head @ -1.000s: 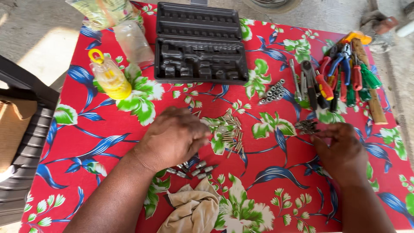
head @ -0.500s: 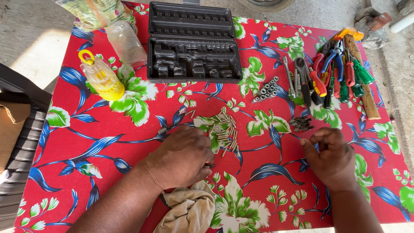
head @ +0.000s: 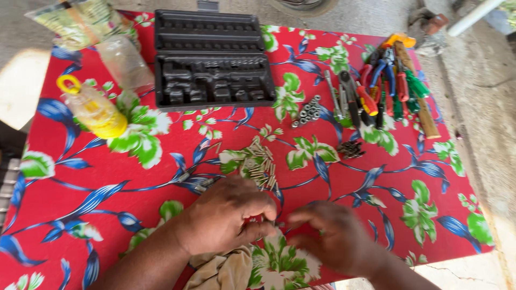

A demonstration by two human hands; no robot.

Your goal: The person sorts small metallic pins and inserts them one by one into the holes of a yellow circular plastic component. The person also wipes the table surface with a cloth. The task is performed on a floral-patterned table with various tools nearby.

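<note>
Screws (head: pixel 259 164): loose pile on the counter (head: pixel 376 215), just beyond your left hand (head: pixel 228 215). Left grip: fingers curled down, tips together near the cloth; what they pinch, if anything, is too small to tell. Right hand (head: pixel 336 239): blurred, fingers bent toward the left fingertips; cannot tell if it holds something.

Change: half a second ago your hands lay well apart, the right near the dark bits (head: pixel 350 149). Now the right has come in beside the left, at the near edge. Judgement: both hands now work on one small item between them.

Rag (head: pixel 220 271) lies under the left wrist, hanging at the near edge. Nuts (head: pixel 307 111), pliers (head: pixel 384 88), socket case (head: pixel 212 62) and yellow bottle (head: pixel 97 110) sit well apart, toward the far side. Open cloth to left and right; near edge close.
</note>
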